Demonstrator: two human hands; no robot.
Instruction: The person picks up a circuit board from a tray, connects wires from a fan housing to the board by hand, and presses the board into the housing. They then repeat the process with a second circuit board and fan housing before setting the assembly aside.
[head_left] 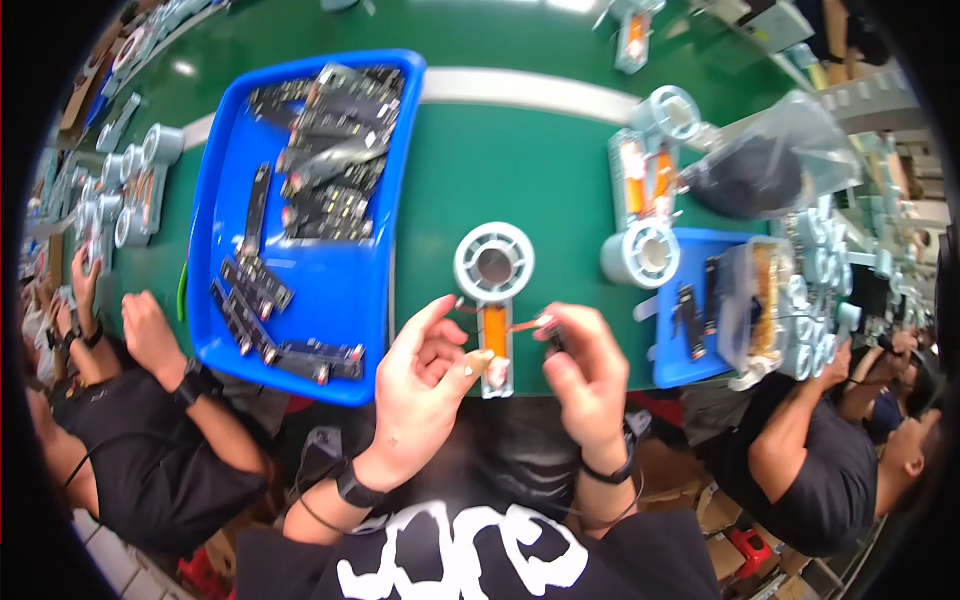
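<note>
In front of me a pale grey plastic housing (pixel 515 257) lies on the green table, with a spoked ring at its far end and an orange part (pixel 496 330) in its narrow handle. My left hand (pixel 425 385) is at the handle's left, index finger and thumb apart, other fingers curled. Its thumb tip is by the handle's lower end; whether it touches cannot be told. To the right, my right hand (pixel 590 375) has its fingers bent around a small dark piece (pixel 556 342), mostly hidden. A thin reddish wire (pixel 524 326) runs from the handle to its fingertips.
A blue tray (pixel 392 200) with several dark circuit boards (pixel 335 150) stands at left. More housings (pixel 640 255), a smaller blue tray (pixel 672 375), a clear box (pixel 740 335) and a plastic bag (pixel 825 150) are at right. Co-workers sit on both sides.
</note>
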